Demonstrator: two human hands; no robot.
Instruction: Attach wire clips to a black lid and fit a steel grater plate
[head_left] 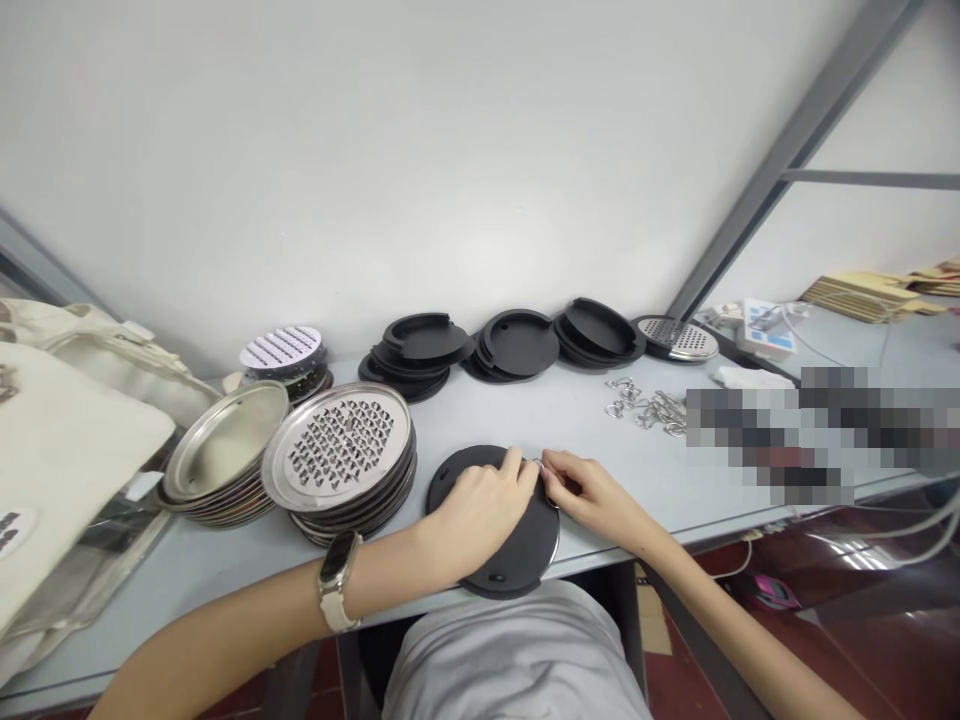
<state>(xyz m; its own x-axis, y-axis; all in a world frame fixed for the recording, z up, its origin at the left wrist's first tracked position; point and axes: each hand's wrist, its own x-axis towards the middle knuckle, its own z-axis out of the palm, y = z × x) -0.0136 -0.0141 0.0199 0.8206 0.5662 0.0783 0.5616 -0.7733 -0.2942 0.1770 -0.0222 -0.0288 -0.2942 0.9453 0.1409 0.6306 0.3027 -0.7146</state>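
A round black plastic disc [517,560] lies at the table's front edge, a thin metal rim showing along its right side. My left hand [484,505] rests on top of it, fingers bent and fingertips at the disc's upper right edge. Just right of that edge, my right hand [592,495] pinches a small metal ring [539,464], close to the left fingertips. Several loose metal rings [664,412] lie farther right. To the left stands a stack of round metal grater plates [341,450].
Black discs [426,340] are piled along the wall, with a perforated plate [679,338] at their right. Metal lids [225,445] and a cream bag [67,430] occupy the left. A grey post [780,170] rises at the right.
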